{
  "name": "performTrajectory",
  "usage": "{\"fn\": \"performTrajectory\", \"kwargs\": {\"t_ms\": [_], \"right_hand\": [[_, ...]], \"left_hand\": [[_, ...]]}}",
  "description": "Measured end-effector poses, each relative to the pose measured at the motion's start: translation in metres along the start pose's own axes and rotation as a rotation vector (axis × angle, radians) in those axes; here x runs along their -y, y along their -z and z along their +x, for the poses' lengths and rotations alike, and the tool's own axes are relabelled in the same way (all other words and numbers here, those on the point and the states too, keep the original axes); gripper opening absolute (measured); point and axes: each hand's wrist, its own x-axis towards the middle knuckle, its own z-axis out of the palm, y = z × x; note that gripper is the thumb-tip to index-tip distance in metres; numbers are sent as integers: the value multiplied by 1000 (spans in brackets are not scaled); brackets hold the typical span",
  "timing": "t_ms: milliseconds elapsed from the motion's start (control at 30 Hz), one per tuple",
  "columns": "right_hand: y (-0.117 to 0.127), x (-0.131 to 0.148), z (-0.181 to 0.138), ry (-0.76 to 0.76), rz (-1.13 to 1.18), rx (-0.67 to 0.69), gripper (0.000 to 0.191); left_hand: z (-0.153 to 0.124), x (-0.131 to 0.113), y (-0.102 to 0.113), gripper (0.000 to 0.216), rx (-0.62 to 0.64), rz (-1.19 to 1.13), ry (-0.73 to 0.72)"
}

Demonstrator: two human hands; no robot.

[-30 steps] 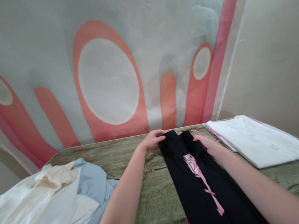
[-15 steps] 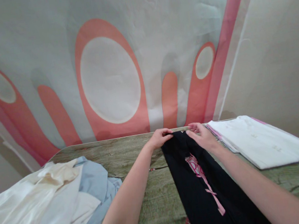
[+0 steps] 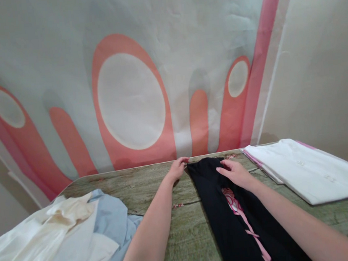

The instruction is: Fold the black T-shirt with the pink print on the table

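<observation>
Black garment between hands: left hand at far-left corner, grip unclear; right hand over right side, fingers parted.

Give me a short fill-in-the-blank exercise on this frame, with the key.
1. The garment between the forearms is mainly ____ in colour.
2. Seen from the camera, the crumpled pile lies on the ____ side of the table.
3. The top of the folded stack is ____ in colour.
4. Of the left hand and the right hand, the ____ one is nearer the folded stack.

Missing words: black; left; white; right.
</observation>
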Motion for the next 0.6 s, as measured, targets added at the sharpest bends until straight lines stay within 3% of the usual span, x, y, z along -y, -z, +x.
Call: {"fn": "performTrajectory", "kwargs": {"t_ms": [167, 367, 600], "right_hand": [[2, 0, 1, -37, 75, -12, 28], [6, -6, 0, -169, 65, 3, 30], [11, -16, -1, -228, 86, -35, 31]], "left_hand": [[5, 7, 2, 26, 83, -37, 10], [17, 3, 10, 37, 300, -156, 39], [21, 1, 15, 39, 372, -134, 60]]}}
